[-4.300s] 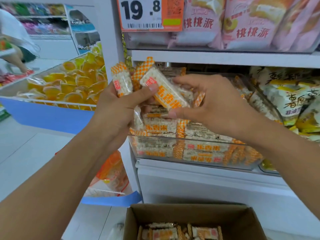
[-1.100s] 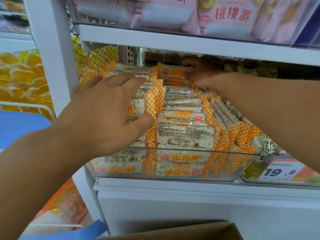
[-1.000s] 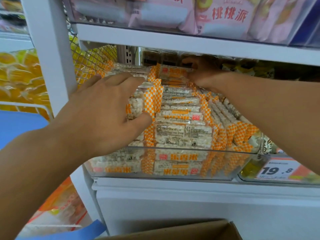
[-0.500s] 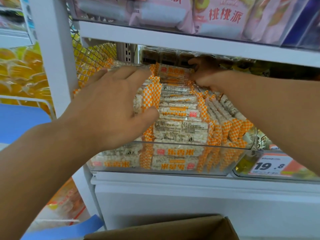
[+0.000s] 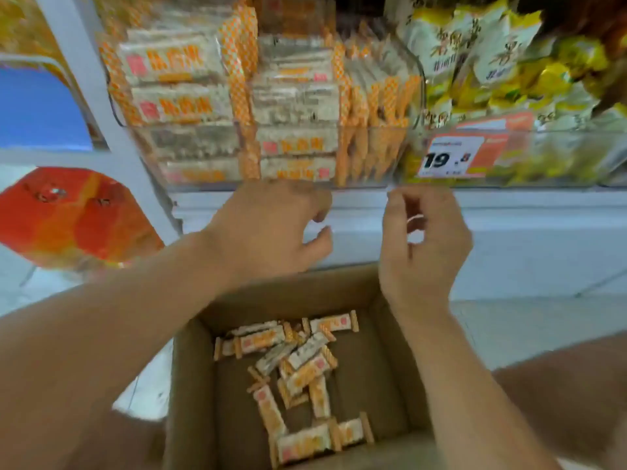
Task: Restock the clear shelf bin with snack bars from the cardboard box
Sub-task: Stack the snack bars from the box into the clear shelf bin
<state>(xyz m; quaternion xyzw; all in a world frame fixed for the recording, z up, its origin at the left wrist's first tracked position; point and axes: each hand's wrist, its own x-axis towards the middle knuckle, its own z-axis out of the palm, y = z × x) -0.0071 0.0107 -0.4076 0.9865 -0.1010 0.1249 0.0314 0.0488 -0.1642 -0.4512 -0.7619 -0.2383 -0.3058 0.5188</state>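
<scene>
— How full is the clear bin [image 5: 412, 96]?

— Nearly to the rim: snack bars [image 5: 295, 106] stacked high on the shelf, far side.

— And the cardboard box [image 5: 190, 385]?

— Near me, with a scatter of loose bars [image 5: 298, 364] left on its bottom, so I judge a few loads remain.

— Your grip?

— My left hand [image 5: 268, 232] and right hand [image 5: 424, 245] hang over the box, fingers loosely curled, holding nothing.

Clear bin [image 5: 412, 144] on white shelf [image 5: 509, 212]
</scene>
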